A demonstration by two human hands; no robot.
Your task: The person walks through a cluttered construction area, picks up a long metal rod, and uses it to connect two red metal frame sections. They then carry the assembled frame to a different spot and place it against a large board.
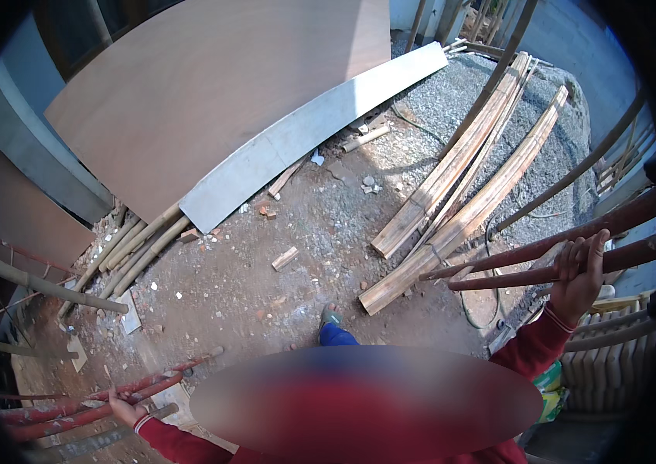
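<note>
Hands: left [123, 408], right [579, 274] each closed round red pipes [514, 255].

torso [367, 402] blurred out, red pipes [630, 232] cut off at right edge

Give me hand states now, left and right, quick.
Left hand: closed around a reddish-brown metal pipe at lower left.
Right hand: fingers wrapped over a reddish-brown metal pipe at right, gripping it.
</note>
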